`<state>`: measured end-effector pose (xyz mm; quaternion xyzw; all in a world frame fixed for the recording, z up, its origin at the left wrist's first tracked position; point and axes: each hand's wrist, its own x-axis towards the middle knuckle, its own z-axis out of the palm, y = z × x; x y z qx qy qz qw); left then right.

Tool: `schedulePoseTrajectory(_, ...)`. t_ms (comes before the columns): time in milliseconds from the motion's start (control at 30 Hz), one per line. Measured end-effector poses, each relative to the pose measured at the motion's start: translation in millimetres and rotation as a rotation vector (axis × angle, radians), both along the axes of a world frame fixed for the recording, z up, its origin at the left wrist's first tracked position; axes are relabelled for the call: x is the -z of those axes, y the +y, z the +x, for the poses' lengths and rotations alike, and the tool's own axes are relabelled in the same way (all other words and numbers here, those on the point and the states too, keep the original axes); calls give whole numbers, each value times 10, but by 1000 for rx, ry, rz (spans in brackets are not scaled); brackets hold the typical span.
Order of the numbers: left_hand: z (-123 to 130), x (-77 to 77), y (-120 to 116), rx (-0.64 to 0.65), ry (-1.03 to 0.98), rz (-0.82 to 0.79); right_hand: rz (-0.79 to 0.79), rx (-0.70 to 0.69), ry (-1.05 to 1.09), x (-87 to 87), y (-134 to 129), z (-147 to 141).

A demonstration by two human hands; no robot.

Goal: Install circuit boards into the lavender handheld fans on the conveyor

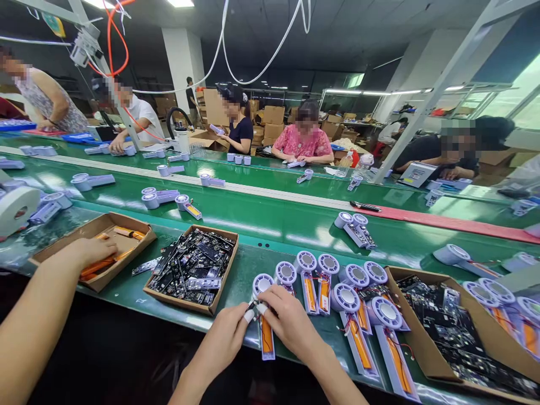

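My left hand [219, 340] and my right hand [289, 320] meet over a lilac handheld fan [266, 337] lying on the green conveyor belt [240, 281]. An orange battery sits in its open handle. Taped fingertips of both hands pinch the fan's neck, where thin dark wires show, and my fingers hide the connection there. Several similar fans [350, 315] lie just to the right of my right hand, with their round heads pointing away from me.
A cardboard tray of black circuit boards [192, 270] sits left of my hands, and another [447, 326] sits at right. A co-worker's hand [93, 253] rests in a tray of orange batteries [113, 253]. More fans lie on the belts, with seated co-workers beyond.
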<state>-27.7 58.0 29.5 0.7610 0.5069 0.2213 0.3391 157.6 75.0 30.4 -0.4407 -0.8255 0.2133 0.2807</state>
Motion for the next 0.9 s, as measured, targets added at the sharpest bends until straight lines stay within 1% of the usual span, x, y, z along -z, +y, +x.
schedulePoseTrajectory(133, -17, -4, 27, 34, -24, 2, -66, -80, 12, -93, 35, 41)
schedulePoseTrajectory(367, -25, -17, 36, 29, -56, -13, -93, -38, 87, -57, 32, 22)
schedulePoseTrajectory(467, -39, 15, 8, -9, -62, -36, -141, -53, 172, -116, 4, 72)
schedulePoseTrajectory(567, -49, 83, -55, -83, -73, -72, -183, -87, 266, -241, -75, 113)
schedulePoseTrajectory(667, -39, 137, -128, -153, -141, -136, -217, -67, 242, -316, -180, 72)
schedulePoseTrajectory(767, -9, 141, -190, -185, -217, -162, -237, -8, 242, -267, -241, -20)
schedulePoseTrajectory(833, 12, 120, -222, -197, -255, -162, -257, 28, 329, -197, -245, -70)
schedulePoseTrajectory(900, 34, 94, -245, -216, -297, -157, -323, 62, 453, -134, -232, -101)
